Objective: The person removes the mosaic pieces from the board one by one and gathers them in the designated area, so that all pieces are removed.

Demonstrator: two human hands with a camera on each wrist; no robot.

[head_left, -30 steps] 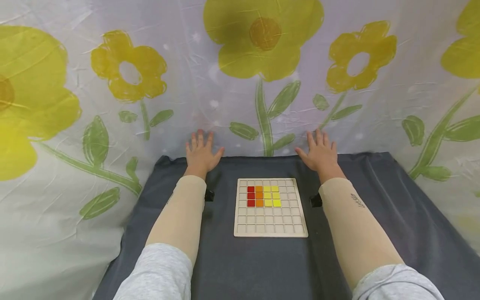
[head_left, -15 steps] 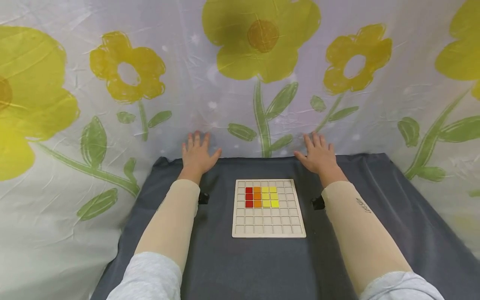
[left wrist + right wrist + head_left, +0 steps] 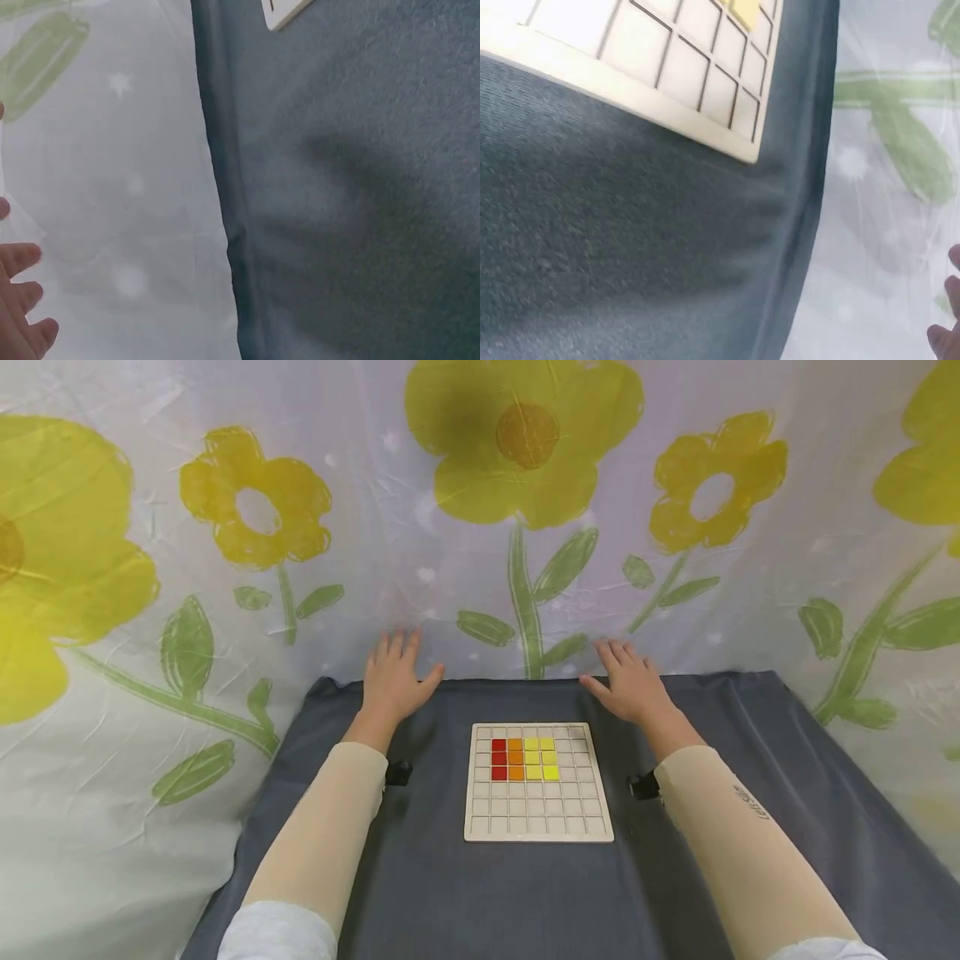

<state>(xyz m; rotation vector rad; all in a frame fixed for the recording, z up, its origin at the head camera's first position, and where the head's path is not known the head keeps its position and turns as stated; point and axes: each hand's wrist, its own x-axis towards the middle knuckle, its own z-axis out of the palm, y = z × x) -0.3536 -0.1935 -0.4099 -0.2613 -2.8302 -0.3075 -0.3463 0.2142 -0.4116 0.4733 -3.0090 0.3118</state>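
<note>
A square wooden grid board [image 3: 540,827] lies on the dark cloth. Red tiles [image 3: 498,760], orange tiles [image 3: 516,760] and yellow tiles [image 3: 542,758] fill a block of its cells toward the upper left. Beyond the board on the left, my left hand [image 3: 392,687] is held with fingers straight and thumb spread, holding nothing. My right hand [image 3: 632,687] is likewise stretched out on the far right side, empty. Neither hand touches the board. In the left wrist view only some fingertips [image 3: 26,259] show; the right wrist view catches a few fingertips [image 3: 939,337] at its edge.
A dark grey cloth [image 3: 480,902] covers the table. Behind it hangs a pale curtain [image 3: 420,527] printed with yellow flowers, close to both hands' fingertips. A small black device [image 3: 398,773] sits at the left wrist, another black device [image 3: 642,786] at the right.
Both hands have come slightly down in the head view, toward the person. The forearms have spread apart a little, and the right hand's fingers point more to the left. The tiles stay as they were.
</note>
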